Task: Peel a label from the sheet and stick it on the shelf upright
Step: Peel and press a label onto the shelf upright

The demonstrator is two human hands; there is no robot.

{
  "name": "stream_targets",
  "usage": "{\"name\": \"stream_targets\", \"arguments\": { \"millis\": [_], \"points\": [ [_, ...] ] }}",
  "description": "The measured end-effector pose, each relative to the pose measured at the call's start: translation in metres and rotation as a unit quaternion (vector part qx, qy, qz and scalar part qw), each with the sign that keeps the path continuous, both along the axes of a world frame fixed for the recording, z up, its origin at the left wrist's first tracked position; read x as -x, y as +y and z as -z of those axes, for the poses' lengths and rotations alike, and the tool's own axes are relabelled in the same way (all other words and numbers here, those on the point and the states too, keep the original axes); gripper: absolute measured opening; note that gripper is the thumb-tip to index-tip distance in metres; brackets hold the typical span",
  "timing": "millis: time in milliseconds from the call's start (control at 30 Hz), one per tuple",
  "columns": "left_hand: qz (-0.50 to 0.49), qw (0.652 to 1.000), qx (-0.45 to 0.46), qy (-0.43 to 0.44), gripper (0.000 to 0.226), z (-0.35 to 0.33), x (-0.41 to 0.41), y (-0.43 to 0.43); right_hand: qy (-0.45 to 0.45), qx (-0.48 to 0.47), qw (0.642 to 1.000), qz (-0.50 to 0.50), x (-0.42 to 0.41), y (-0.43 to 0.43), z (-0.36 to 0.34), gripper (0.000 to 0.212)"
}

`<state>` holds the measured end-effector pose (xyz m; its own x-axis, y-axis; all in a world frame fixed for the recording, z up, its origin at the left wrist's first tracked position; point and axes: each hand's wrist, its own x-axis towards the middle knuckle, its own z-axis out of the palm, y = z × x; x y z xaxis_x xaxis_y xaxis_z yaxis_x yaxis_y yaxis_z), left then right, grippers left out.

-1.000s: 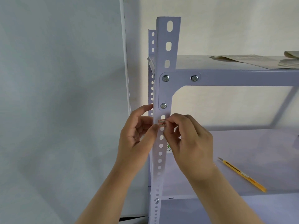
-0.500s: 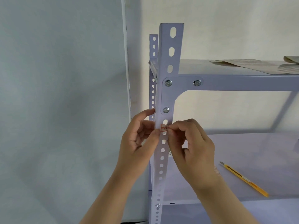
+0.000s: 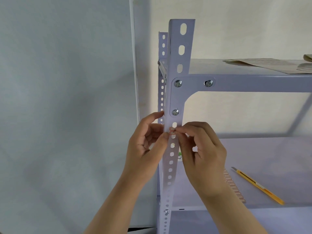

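Note:
A pale lilac perforated shelf upright (image 3: 181, 53) rises in the middle of the head view. A small white label with red outline (image 3: 172, 130) lies against its front face, just below a bolt. My right hand (image 3: 200, 149) pinches the label's right end between thumb and forefinger. My left hand (image 3: 146, 144) is at the upright's left edge, its thumb tip touching the label's left end. The label sheet (image 3: 233, 188) lies on the lower shelf, partly hidden behind my right wrist.
A yellow utility knife (image 3: 258, 185) lies on the lower shelf (image 3: 278, 157) to the right. Brown paper sheets (image 3: 273, 65) rest on the upper shelf. A second upright (image 3: 163, 46) stands behind, next to a white wall and a vertical conduit (image 3: 134, 56).
Both hands stay on the label at the same hole of the upright. The view has drifted slightly, and my right fingertips have closed in tighter on the label's right end.

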<state>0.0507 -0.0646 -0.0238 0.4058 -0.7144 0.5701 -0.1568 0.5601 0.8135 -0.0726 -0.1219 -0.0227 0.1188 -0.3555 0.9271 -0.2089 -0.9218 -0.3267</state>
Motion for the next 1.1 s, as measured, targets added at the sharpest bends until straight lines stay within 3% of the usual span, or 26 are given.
{"name": "stream_targets", "arguments": {
  "millis": [133, 667, 867, 1000, 1100],
  "points": [
    [-0.003, 1.0, -0.003, -0.007, 0.042, 0.001, -0.001, 0.001, 0.005, -0.018, 1.0, 0.004, -0.003, 0.0, -0.003, 0.029],
    [-0.004, 1.0, -0.006, -0.024, 0.039, -0.001, -0.003, 0.004, 0.029, -0.053, 0.998, -0.033, 0.002, 0.003, -0.001, 0.024],
    [-0.009, 0.999, -0.02, -0.034, 0.035, -0.001, -0.005, 0.006, 0.025, -0.063, 0.996, -0.059, 0.006, 0.004, 0.003, 0.014],
    [-0.106, 0.991, -0.021, -0.073, 0.022, -0.002, -0.003, 0.01, 0.004, -0.101, 0.992, -0.081, 0.013, 0.01, -0.002, 0.014],
    [-0.176, 0.972, 0.014, -0.152, 0.013, -0.009, -0.002, 0.019, -0.01, -0.208, 0.973, -0.103, 0.022, 0.019, -0.01, 0.016]
  ]
}}
